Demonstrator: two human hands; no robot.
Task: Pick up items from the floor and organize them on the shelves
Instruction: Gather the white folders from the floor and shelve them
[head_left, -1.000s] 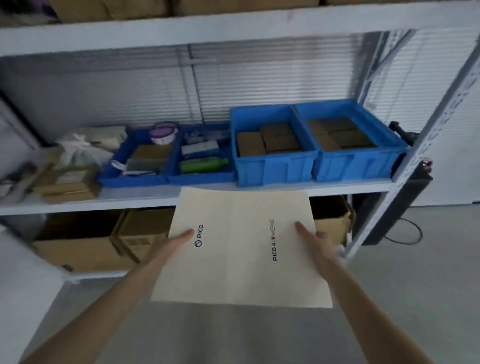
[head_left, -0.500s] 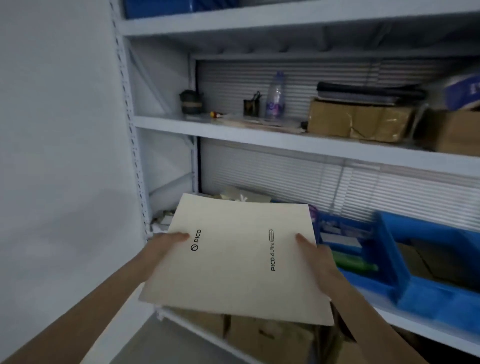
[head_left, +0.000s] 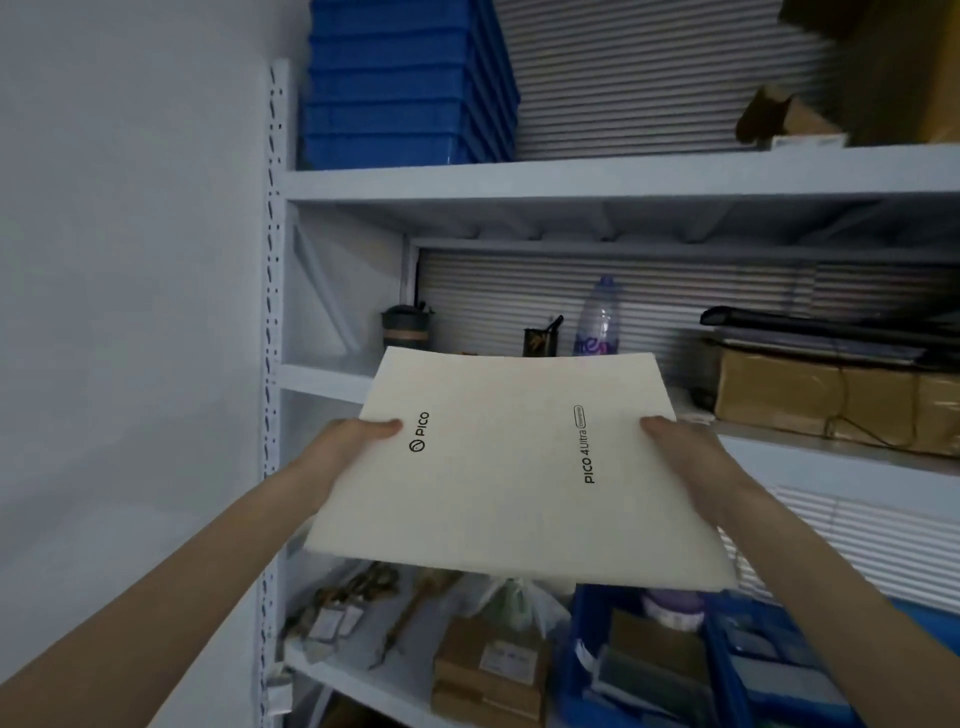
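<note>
A flat cream cardboard sleeve printed "PICO 4 Ultra" (head_left: 511, 467) is held level between both hands before the white metal shelving (head_left: 571, 176). Its left edge is pinched by the left hand (head_left: 347, 451), its right edge by the right hand (head_left: 685, 457), thumbs on top.

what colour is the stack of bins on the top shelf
Blue. The stack of bins shows in the head view, upper left, on the top shelf.

Two hands, left (head_left: 340, 449) and right (head_left: 685, 452), grip a cream PICO sheet (head_left: 509, 467) by its side edges. It hangs level before the middle shelf (head_left: 322, 382).
</note>
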